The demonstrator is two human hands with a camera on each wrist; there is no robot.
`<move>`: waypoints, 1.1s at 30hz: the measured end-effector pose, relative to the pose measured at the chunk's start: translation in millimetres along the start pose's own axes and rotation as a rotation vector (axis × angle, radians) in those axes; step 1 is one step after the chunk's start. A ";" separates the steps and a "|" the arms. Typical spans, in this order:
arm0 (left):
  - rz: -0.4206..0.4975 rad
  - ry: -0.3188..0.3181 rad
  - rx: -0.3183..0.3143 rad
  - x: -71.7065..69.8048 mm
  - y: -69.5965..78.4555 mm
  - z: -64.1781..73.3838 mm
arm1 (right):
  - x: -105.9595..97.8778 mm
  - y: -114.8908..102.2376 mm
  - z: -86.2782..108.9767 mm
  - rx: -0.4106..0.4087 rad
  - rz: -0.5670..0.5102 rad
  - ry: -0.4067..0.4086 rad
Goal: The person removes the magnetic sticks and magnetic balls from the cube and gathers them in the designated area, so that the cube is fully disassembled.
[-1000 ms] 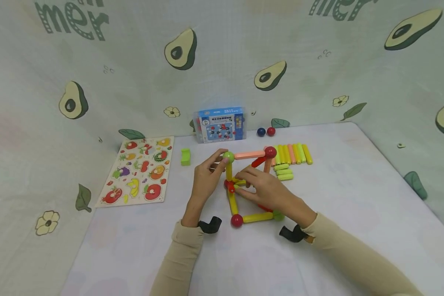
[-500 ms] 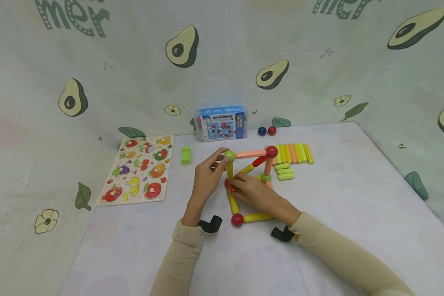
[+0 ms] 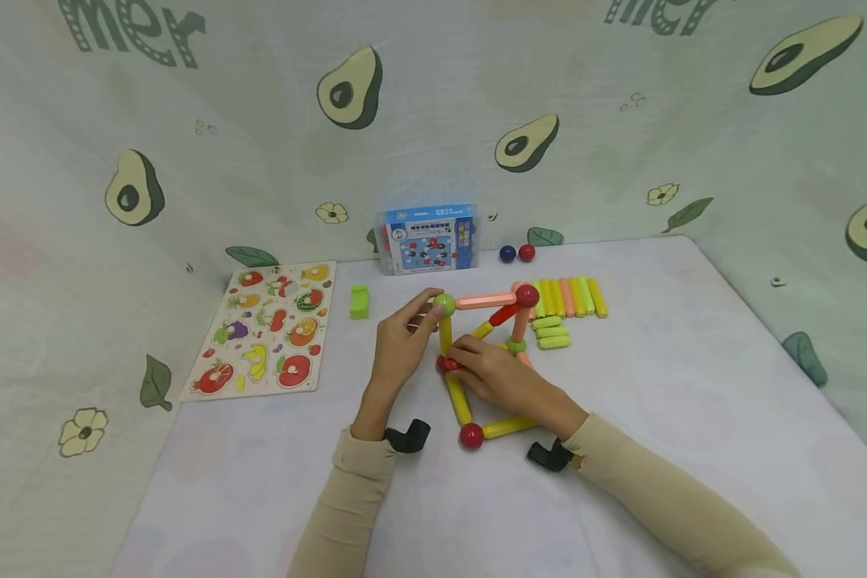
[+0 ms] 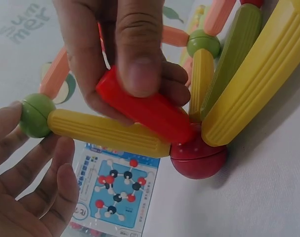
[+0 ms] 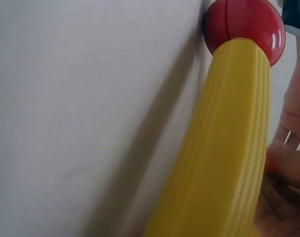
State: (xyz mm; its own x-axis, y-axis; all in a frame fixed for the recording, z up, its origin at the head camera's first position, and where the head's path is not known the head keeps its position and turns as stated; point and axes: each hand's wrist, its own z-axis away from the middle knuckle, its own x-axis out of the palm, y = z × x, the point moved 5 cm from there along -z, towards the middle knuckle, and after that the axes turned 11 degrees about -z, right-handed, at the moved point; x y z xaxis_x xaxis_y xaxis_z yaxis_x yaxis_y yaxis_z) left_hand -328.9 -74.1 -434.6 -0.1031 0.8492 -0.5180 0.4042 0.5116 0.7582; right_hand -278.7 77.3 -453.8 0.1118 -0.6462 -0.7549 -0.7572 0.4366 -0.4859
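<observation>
A frame of coloured sticks joined by balls stands on the table. At its upper left corner my left hand (image 3: pixel 397 347) pinches a green ball (image 3: pixel 444 304) between thumb and fingers. A yellow stick (image 4: pixel 107 132) runs from that ball down to a red ball (image 4: pixel 198 165). My right hand (image 3: pixel 509 379) pinches a short red stick (image 4: pixel 140 109), its end against this lower red ball. Close in the right wrist view, a yellow stick (image 5: pixel 216 143) meets another red ball (image 5: pixel 248 24). The right hand hides part of the frame's middle in the head view.
Behind the frame lie a row of loose sticks (image 3: pixel 569 298) and several short green sticks (image 3: pixel 551 333). Farther back are a blue ball (image 3: pixel 507 254), a loose red ball (image 3: pixel 526 253) and a boxed set (image 3: pixel 430 241). A fruit board (image 3: pixel 263 329) and green block (image 3: pixel 360 302) lie left.
My right hand has moved left and closed its fingers on the red stick at the lower red ball. The frame's front red ball has shifted slightly right. The left hand keeps its place.
</observation>
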 end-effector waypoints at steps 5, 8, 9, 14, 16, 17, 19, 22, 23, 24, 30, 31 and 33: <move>0.001 -0.011 0.007 2.4 0.9 1.2 | -3.3 3.0 7.1 0.083 -0.117 0.030; -0.006 -0.012 0.011 3.1 2.6 1.3 | -14.3 5.6 14.7 0.161 -0.224 0.087; -0.010 -0.010 0.009 2.9 3.2 1.4 | -19.4 6.6 17.3 0.182 -0.250 0.106; -0.027 -0.020 -0.003 2.2 5.7 0.6 | -49.7 13.7 36.6 0.246 -0.275 0.151; -0.030 -0.034 -0.008 2.4 6.8 -0.1 | -62.4 18.7 47.9 0.257 -0.249 0.170; -0.032 -0.040 -0.008 2.6 7.2 -0.5 | -68.7 22.1 53.9 0.260 -0.228 0.184; -0.037 -0.048 -0.015 2.6 7.5 -0.8 | -79.7 30.2 65.3 0.269 -0.187 0.208; -0.041 -0.051 -0.029 2.3 6.0 -0.8 | -91.4 45.5 81.4 0.302 -0.098 0.241; -0.041 -0.053 -0.033 2.2 5.3 -0.6 | -94.0 50.6 86.5 0.320 -0.067 0.246; -0.040 -0.055 -0.038 2.2 4.5 -0.3 | -96.2 55.0 91.1 0.336 -0.041 0.250; -0.033 -0.050 -0.043 0.9 0.7 1.8 | -99.4 74.5 110.8 0.392 0.030 0.234; -0.033 -0.045 -0.043 0.6 0.2 2.1 | -98.8 76.9 112.3 0.399 0.031 0.226; -0.036 -0.039 -0.048 0.1 -0.6 2.6 | -97.3 81.0 113.7 0.410 0.030 0.207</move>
State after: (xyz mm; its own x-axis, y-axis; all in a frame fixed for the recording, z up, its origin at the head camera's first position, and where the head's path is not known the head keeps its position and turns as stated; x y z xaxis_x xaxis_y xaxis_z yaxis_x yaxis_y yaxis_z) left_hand -326.8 -74.7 -436.2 -0.0806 0.8248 -0.5596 0.3566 0.5481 0.7566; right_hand -277.7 246.7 -469.8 -0.0687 -0.7226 -0.6879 -0.4366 0.6418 -0.6305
